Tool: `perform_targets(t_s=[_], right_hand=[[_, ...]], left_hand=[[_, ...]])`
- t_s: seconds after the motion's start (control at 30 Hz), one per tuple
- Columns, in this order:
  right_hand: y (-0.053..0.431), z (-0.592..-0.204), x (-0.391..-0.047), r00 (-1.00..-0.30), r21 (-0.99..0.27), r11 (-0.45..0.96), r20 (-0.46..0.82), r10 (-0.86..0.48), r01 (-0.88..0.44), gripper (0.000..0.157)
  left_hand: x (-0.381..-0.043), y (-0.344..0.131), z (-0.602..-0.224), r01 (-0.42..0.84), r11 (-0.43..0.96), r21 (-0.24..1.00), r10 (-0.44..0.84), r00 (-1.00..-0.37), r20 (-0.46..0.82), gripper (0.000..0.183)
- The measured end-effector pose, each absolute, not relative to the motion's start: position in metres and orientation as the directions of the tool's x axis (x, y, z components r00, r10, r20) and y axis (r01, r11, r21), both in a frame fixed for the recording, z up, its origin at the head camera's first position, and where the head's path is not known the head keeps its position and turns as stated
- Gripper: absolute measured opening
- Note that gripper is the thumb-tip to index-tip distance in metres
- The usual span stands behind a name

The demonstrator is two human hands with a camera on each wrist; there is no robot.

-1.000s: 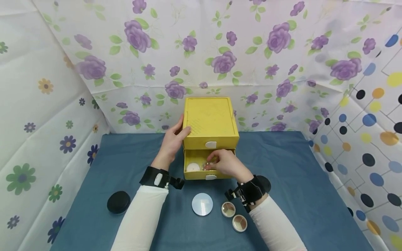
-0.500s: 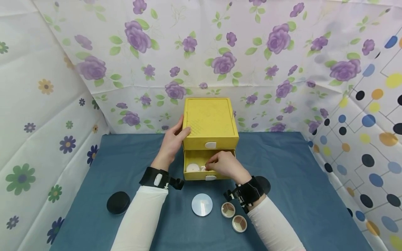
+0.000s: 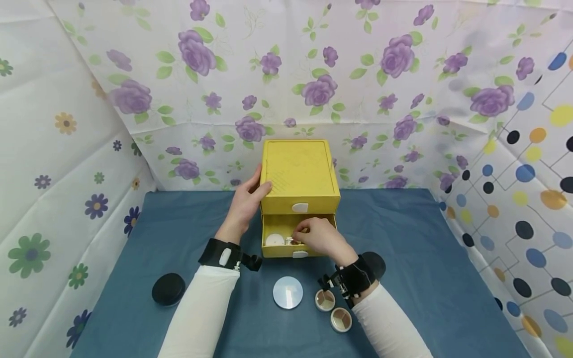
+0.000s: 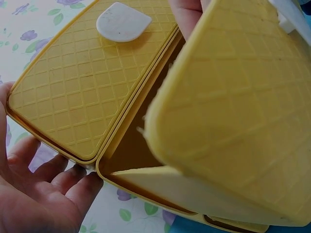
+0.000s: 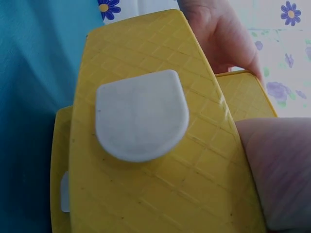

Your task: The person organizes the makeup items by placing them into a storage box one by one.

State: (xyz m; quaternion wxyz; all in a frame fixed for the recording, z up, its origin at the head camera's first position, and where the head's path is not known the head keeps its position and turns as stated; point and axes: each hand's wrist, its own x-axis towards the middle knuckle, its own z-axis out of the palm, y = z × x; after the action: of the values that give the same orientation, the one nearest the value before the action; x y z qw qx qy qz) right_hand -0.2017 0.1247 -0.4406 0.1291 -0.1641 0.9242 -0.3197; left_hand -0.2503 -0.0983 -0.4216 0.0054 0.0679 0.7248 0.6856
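- Right hand (image 3: 323, 235) has shifted slightly lower in my head view.
- Its bent fingertips are at small items (image 3: 289, 241) inside the pulled-out lower drawer (image 3: 275, 252); I cannot tell whether any is pinched.
- Left hand (image 3: 244, 201), spread wide, rests against the box (image 3: 299, 168).
- White disc (image 3: 274, 239) lies alongside.

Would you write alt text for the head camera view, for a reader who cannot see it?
A person's right hand reaches into the open drawer of a yellow box, while the left hand rests against the box's side. On the blue cloth lie a pale disc, two small palettes and a round black object.
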Motion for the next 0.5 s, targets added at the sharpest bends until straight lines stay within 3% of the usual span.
perform_targets(t_s=[0.27,0.5], right_hand=[[0.128,-0.449,-0.200,-0.925,-0.655,0.712,-0.051,-0.376,-0.253,0.016],[0.136,-0.451,-0.198,-0.906,-0.769,0.543,0.108,-0.409,-0.337,0.019]], left_hand=[[-0.250,-0.098,-0.423,0.089,0.049,0.995,0.099,-0.992,0.084,0.065],[-0.247,-0.098,-0.418,0.089,0.055,0.995,0.110,-0.990,0.083,0.065]])
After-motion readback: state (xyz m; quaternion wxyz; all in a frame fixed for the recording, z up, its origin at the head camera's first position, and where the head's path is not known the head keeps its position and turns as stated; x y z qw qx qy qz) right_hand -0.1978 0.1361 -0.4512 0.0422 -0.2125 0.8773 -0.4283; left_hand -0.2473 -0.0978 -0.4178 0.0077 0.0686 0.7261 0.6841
